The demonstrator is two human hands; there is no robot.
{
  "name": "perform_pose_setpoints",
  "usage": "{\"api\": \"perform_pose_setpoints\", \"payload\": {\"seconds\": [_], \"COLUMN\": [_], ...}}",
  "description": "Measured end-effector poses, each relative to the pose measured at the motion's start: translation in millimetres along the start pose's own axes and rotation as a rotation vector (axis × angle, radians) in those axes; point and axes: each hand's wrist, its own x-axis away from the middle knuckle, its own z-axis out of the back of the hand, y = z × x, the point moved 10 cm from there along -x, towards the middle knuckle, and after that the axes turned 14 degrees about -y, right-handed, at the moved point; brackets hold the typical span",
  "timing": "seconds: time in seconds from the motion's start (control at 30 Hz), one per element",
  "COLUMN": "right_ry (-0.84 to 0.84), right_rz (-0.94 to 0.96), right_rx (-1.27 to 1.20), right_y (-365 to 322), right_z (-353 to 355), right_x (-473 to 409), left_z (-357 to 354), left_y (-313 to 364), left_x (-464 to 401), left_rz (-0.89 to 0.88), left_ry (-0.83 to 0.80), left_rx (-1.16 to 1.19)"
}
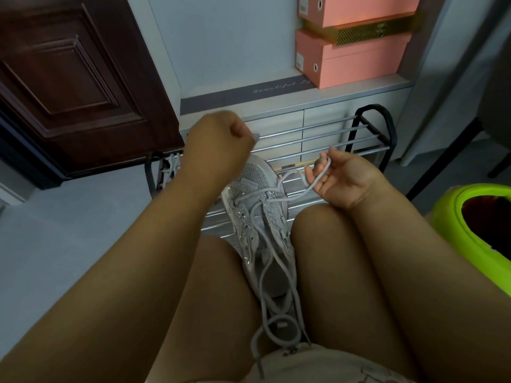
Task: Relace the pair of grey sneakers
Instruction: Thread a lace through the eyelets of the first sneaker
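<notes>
A grey mesh sneaker [257, 189] with glittery eyelet strips stands toe-away between my knees, its toe against the shoe rack. A grey shoelace [276, 275] is threaded through the eyelets nearest the toe, and long loose loops of it trail down to my lap. My right hand [343, 178], palm up, holds one strand looped over its curled fingers to the right of the shoe. My left hand [218, 142] is a raised fist above the toe; another strand runs from the eyelets behind that forearm. Part of the second sneaker [170, 168] shows on the rack at the left.
A metal-bar shoe rack [331, 139] with black end frames stands just ahead, against a white drawer cabinet [290, 106]. Pink shoe boxes [351, 56] are stacked on it. A dark wooden door [69, 78] is at left, a lime-green bin [470, 230] by my right knee.
</notes>
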Motion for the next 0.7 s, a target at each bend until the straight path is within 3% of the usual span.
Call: {"api": "perform_pose_setpoints", "payload": {"seconds": [0.23, 0.37, 0.47, 0.57, 0.7], "right_ry": [-0.126, -0.178, -0.165, 0.021, 0.385], "right_rz": [0.043, 0.053, 0.061, 0.034, 0.078], "right_rx": [0.100, 0.056, 0.097, 0.507, 1.670], "right_y": [-2, -3, -7, -15, -46], "right_z": [-20, -24, -19, -5, -21], "right_x": [6, 7, 8, 8, 22], "left_z": [-86, -96, -79, -64, -70], "left_y": [-15, -30, -41, -43, -36], "left_x": [65, 67, 68, 69, 74], "left_rz": [0.145, 0.187, 0.214, 0.198, 0.173], "left_ry": [-0.448, -0.477, -0.333, -0.219, -0.155], "left_rx": [-0.354, -0.129, 0.048, -0.144, -0.401]}}
